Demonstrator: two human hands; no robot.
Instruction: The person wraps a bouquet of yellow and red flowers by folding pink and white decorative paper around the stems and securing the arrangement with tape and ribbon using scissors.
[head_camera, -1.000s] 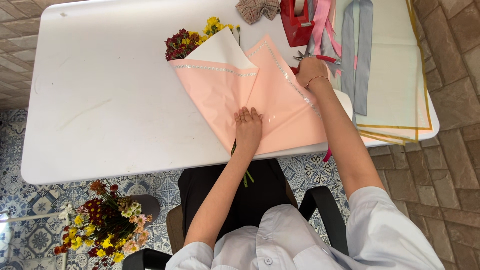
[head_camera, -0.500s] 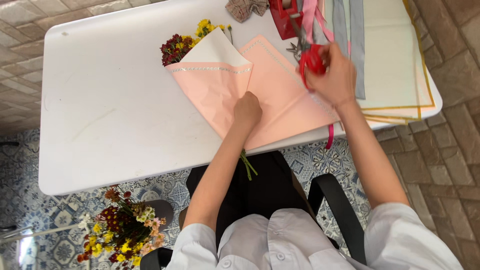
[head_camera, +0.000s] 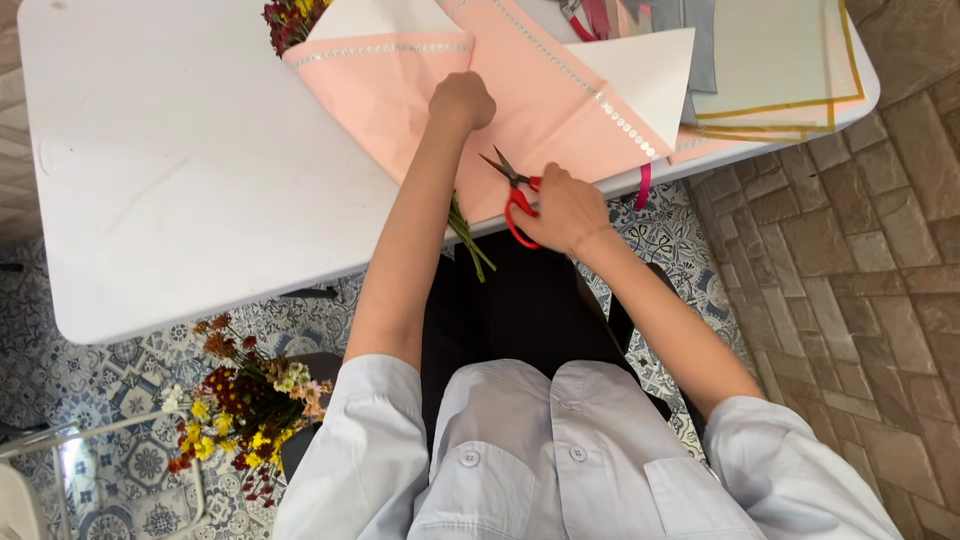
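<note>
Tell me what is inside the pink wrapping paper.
A flower bunch: red and yellow blooms show at the top of the pink wrapping paper, green stems below. The middle is covered under the left hand.

I read this as a florist's work corner: white table stacked with wrapping paper sheets and ribbons, a flower bunch below, patterned tile floor beside brick paving.

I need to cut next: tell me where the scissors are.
The red-handled scissors are in the right hand, at the table's near edge over the pink wrapping paper.
</note>
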